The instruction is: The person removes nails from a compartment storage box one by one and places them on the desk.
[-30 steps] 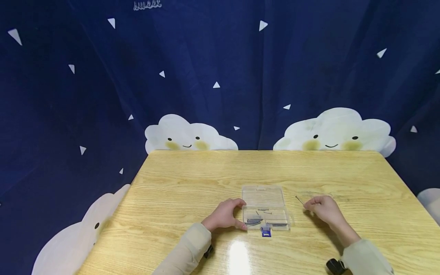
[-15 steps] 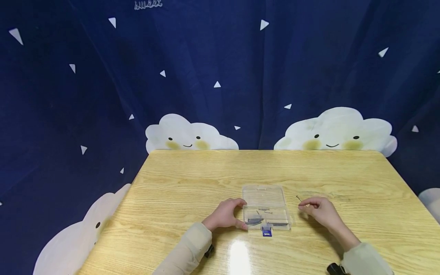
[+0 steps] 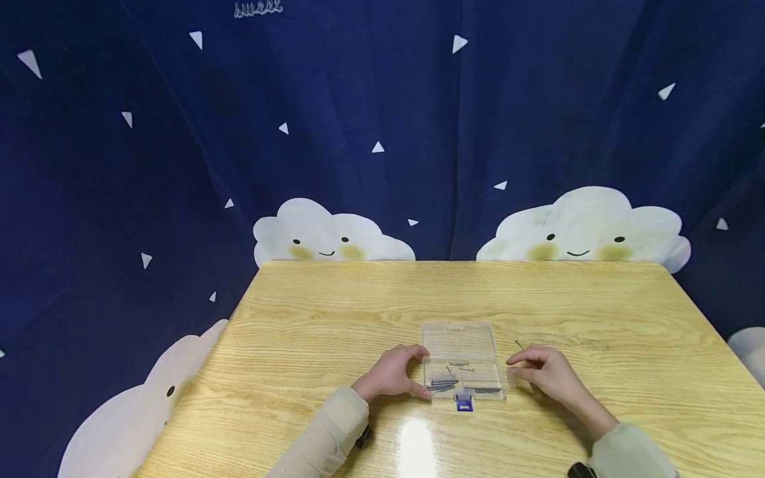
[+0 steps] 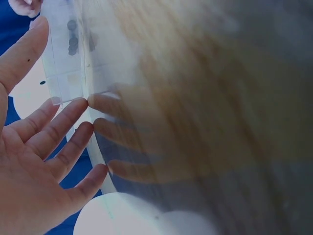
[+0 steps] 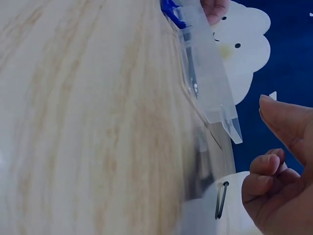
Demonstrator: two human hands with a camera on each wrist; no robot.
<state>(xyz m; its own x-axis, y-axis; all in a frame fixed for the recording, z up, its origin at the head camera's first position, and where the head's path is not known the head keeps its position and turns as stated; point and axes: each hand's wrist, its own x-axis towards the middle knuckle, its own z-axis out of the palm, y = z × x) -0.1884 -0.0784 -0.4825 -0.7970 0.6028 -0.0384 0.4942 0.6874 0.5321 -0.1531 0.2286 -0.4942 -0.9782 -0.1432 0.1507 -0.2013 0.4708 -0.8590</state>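
Observation:
A clear plastic compartment box [image 3: 491, 372] stands on the table with its lid [image 3: 459, 342] folded back. Longer nails [image 3: 442, 385] lie in its front compartments; a few short nails [image 3: 460, 364] lie in the back one. At the box's left end my left hand [image 3: 391, 374] holds it, thumb at the front corner and fingers at the back; its fingers [image 4: 73, 152] are spread in the left wrist view. My right hand [image 3: 546, 375] hovers by the box's right end, thumb and index apart, holding nothing. One loose nail [image 5: 221, 200] lies on the table beside it, partly hidden in the head view.
A blue clasp [image 3: 464, 403] sticks out from the box's front. The wooden table [image 3: 335, 299] reaches back to a dark blue curtain [image 3: 358, 99] printed with clouds. Glare falls on the table in front of the box.
My right hand pinched the loose nail a second ago; it has let go and moved left toward the box, leaving the nail on the table. My left hand and the box have stayed put.

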